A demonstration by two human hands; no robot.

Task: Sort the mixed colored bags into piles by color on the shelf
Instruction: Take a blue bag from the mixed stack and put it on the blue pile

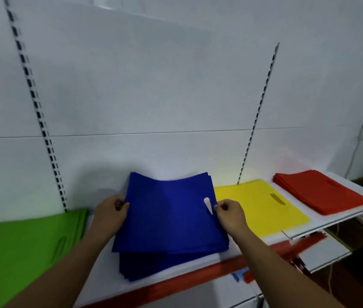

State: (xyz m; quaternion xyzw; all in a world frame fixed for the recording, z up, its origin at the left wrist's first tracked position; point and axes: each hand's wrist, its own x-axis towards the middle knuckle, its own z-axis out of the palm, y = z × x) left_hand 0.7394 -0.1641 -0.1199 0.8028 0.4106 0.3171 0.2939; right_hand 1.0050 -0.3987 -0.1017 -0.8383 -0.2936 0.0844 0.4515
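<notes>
Both hands on blue bag stack (171,216): left hand (110,213) grips left edge, right hand (229,213) pinches right edge near handle slot, squaring it mid-shelf (322,221) between green pile (20,245) and yellow pile (258,205); red pile (318,190) far right.

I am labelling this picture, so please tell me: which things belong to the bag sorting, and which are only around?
Job: blue bags, gripped by left hand and right hand; green pile; yellow pile; red pile; shelf.
Around: slotted rail; white wall; red edge strip.
</notes>
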